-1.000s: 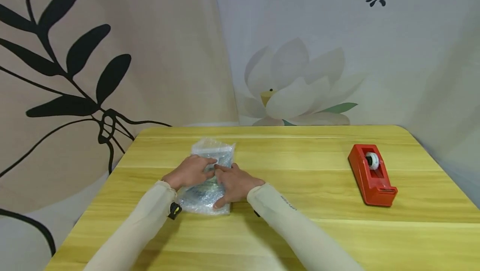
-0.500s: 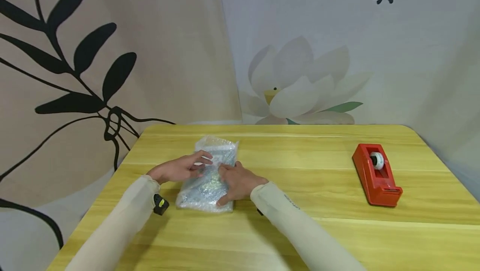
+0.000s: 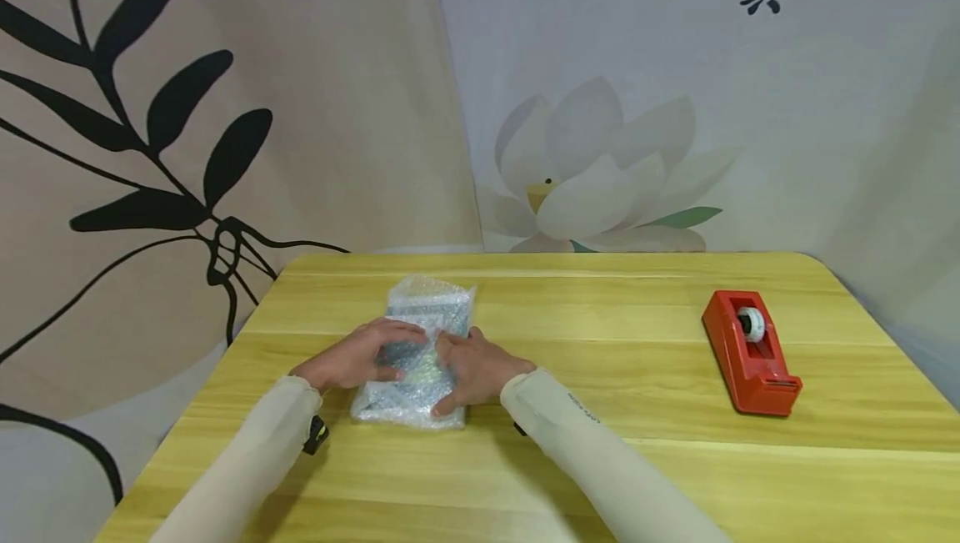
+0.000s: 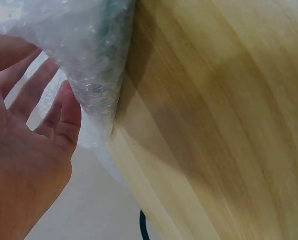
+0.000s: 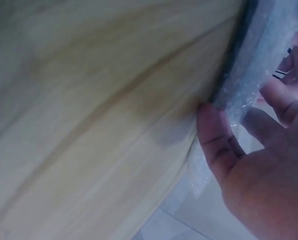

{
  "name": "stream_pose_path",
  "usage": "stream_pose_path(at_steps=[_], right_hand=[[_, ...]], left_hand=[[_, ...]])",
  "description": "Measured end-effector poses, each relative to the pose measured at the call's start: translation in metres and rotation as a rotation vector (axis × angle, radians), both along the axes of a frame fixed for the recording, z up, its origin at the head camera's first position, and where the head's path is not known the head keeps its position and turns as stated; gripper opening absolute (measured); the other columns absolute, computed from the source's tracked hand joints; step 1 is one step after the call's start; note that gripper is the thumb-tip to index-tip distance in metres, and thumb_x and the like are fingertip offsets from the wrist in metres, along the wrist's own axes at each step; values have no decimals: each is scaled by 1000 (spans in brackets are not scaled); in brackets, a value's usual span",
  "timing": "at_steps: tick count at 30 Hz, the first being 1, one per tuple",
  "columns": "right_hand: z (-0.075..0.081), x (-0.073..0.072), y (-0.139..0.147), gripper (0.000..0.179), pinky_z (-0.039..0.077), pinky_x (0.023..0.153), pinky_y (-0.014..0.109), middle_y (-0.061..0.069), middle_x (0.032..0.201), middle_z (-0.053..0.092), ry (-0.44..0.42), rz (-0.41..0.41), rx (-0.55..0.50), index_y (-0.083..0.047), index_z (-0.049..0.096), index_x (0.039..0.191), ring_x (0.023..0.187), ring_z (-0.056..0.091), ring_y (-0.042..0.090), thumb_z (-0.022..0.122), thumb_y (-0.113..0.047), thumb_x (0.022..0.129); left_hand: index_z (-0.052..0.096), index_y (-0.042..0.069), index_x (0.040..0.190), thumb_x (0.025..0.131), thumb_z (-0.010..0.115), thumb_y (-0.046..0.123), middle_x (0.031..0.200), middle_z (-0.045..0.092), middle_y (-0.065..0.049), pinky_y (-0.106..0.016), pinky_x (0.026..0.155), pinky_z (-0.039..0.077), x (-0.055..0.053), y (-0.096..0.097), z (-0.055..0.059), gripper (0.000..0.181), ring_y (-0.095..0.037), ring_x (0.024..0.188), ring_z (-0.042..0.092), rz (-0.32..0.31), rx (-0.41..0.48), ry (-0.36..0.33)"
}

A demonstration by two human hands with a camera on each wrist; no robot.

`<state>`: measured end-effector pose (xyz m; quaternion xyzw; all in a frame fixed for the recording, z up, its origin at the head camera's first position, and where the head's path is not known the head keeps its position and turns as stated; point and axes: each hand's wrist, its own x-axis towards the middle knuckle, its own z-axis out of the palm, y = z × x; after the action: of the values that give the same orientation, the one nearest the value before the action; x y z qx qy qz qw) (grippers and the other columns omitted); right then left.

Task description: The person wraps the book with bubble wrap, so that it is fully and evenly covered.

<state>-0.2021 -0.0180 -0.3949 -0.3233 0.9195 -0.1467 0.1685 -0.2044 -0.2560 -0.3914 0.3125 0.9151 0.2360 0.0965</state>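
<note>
A flat item wrapped in clear bubble wrap (image 3: 431, 303) lies on the table left of the middle. What is inside looks dark greyish with a light patch; the wrap blurs it. My left hand (image 3: 358, 355) is over its left side, fingers loosely bent and spread. In the left wrist view, those fingertips are right at the bubble wrap (image 4: 96, 55). On the opposite side, my right hand (image 3: 480, 366) rests on the wrap, thumb toward the near edge. The right wrist view has the little finger (image 5: 214, 132) beside the package's edge.
A red tape dispenser (image 3: 738, 376) with a white roll stands on the right side of the wooden table (image 3: 600, 318). Behind the table hangs a printed cloth (image 3: 360, 109) with leaves and a flower.
My left hand has drawn back left from the middle of the package, lifted slightly, then lowered over its left side. My right hand has stayed on the right side.
</note>
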Motion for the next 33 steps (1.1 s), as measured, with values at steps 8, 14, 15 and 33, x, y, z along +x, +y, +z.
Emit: stream_pose_path(at_steps=[8, 14, 15, 33], right_hand=[[2, 1, -1, 86, 50, 108, 45, 9, 169, 19, 22, 15, 47, -20, 45, 149, 149, 32, 42, 77, -60, 80], [6, 9, -3, 81, 51, 107, 46, 22, 168, 15, 50, 4, 77, -21, 46, 149, 150, 30, 43, 75, -58, 83], [6, 10, -3, 80, 52, 106, 45, 23, 167, 16, 59, 2, 82, -21, 48, 149, 150, 31, 43, 75, -58, 83], [8, 22, 5, 65, 52, 107, 44, 25, 162, 30, 110, 27, 75, -19, 55, 143, 143, 43, 41, 64, -57, 92]], left_hand=[[58, 8, 139, 88, 74, 9, 149, 49, -20, -68, 111, 35, -4, 0, -1, 54, -45, 139, 40, -67, -60, 35], [57, 12, 141, 89, 73, 8, 151, 45, -19, -70, 111, 33, -6, -1, -1, 54, -45, 142, 36, -60, -67, 6], [56, 12, 141, 89, 73, 7, 154, 43, -20, -72, 113, 29, -6, -1, -1, 56, -46, 143, 34, -62, -65, 0], [39, 10, 154, 89, 72, 18, 165, 25, -21, -72, 117, 7, -10, 10, 1, 73, -48, 151, 20, -93, -123, -78]])
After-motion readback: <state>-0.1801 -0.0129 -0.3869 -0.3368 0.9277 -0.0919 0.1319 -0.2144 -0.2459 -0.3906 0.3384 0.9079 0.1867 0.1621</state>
